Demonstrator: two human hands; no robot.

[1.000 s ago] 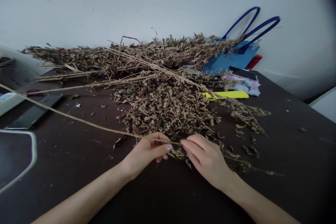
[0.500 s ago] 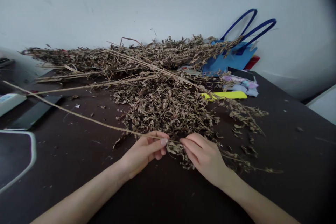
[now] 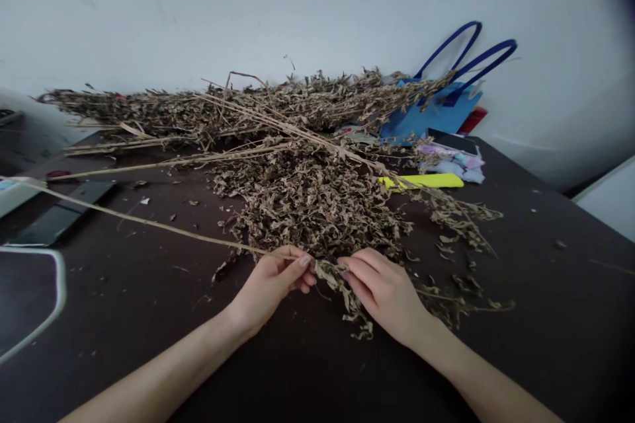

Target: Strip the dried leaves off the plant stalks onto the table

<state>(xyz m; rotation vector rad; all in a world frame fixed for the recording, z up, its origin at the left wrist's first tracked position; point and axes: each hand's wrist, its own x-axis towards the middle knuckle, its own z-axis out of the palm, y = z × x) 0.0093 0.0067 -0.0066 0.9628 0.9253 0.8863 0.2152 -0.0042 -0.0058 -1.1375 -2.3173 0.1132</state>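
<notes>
My left hand pinches a long dry plant stem between thumb and fingers. The bare part of that stem runs up to the left edge of the view. Close by on the right, my right hand is closed on the leafy part of the same stem, its fingertips partly hidden. Curled dry leaves hang between and below the two hands, and the stem's leafy tip shows past my right hand. Just beyond my hands lies a heap of loose dried leaves.
Behind the heap, a long pile of dried stalks lies against the wall. At right are a blue bag, a yellow strip and a pale cloth. A dark phone and a white-edged object lie left on the dark table.
The stem has slid left through my hands, its bare end now reaching the left edge. More leaves hang between my hands, and the leafy tip has drawn in leftward.
</notes>
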